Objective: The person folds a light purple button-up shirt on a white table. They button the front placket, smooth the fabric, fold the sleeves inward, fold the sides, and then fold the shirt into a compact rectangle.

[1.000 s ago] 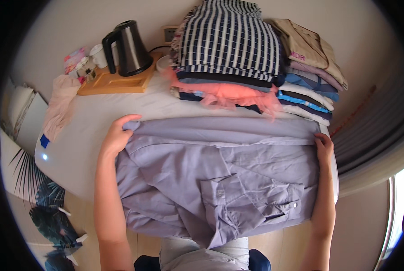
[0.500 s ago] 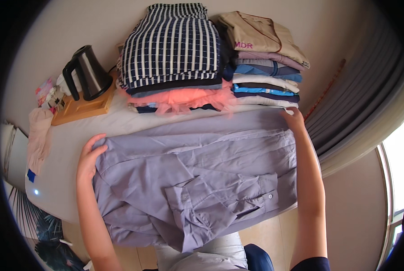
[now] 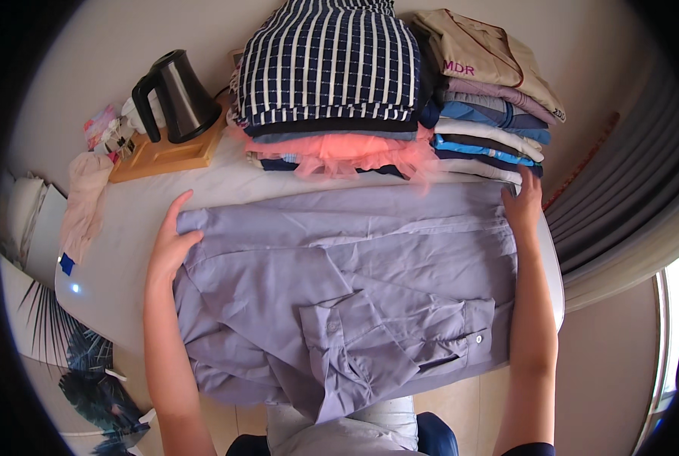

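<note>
A grey-lavender button-up shirt [image 3: 278, 273] lies folded lengthwise across the table, with a cuffed sleeve [image 3: 400, 334] bunched on top near its front edge. At its far left corner is my left hand [image 3: 170, 247], open, thumb and fingers apart and resting against the cloth. My right hand [image 3: 525, 205] lies by the far right corner, also open, with the thumb over the shirt's edge and the fingers spread toward the clothes pile. The lower front of the shirt hangs over the table edge above my lap.
Behind the shirt stand two folded piles: a checked dark garment [image 3: 332, 68] above a coral tulle piece [image 3: 354, 148], and a beige top [image 3: 491, 53] over several garments. A kettle [image 3: 187, 95] sits on a wooden tray [image 3: 164, 159] at far left. A grey curtain [image 3: 620, 197] hangs right.
Both hands have loosened from the shirt's far corners, their fingers now spread. The whole view has shifted, so things appear farther right and higher. The shirt stays laid out much as before.
</note>
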{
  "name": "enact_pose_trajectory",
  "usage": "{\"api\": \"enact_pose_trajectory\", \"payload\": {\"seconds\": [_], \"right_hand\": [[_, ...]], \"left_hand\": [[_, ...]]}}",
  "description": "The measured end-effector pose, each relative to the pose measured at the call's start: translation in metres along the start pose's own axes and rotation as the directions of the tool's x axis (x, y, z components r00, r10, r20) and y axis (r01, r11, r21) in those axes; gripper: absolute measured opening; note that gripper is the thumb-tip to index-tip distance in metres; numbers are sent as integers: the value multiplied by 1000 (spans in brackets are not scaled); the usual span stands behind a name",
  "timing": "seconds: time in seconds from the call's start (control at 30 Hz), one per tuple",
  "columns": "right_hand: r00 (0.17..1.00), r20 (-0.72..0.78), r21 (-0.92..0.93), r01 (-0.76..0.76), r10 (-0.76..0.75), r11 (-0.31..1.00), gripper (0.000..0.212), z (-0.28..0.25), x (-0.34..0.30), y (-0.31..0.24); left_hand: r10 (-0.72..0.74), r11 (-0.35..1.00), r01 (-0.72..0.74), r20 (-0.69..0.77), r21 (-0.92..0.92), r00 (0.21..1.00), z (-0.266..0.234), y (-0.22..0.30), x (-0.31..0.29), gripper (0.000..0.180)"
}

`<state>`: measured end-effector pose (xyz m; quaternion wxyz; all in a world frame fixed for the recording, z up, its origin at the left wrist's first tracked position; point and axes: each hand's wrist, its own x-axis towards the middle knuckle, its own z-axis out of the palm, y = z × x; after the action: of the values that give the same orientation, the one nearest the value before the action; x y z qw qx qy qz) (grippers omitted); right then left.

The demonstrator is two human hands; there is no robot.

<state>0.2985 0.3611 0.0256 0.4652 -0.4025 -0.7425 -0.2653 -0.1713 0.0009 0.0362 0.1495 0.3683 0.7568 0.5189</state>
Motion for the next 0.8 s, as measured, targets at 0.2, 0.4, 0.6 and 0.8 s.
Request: {"api": "enact_pose_trajectory", "payload": {"seconds": [0.2, 0.4, 0.6, 0.8], "right_hand": [[559, 715, 689, -464, -419, 557, 29, -114, 38, -130], [348, 337, 941, -104, -875, 321, 77, -149, -11, -231], [117, 518, 851, -175, -848, 495, 87, -139, -7, -249], [209, 381, 891, -341, -901, 298, 44, -131, -4, -236]], "left_hand": [[237, 686, -145, -30, 713, 971, -25, 28, -25, 50], [276, 840, -515, 682, 171, 677, -4, 45, -46, 44], [357, 913, -403, 601, -63, 715, 0, 5, -45, 33], [348, 893, -449, 599, 21, 721, 4, 1, -48, 23]]}}
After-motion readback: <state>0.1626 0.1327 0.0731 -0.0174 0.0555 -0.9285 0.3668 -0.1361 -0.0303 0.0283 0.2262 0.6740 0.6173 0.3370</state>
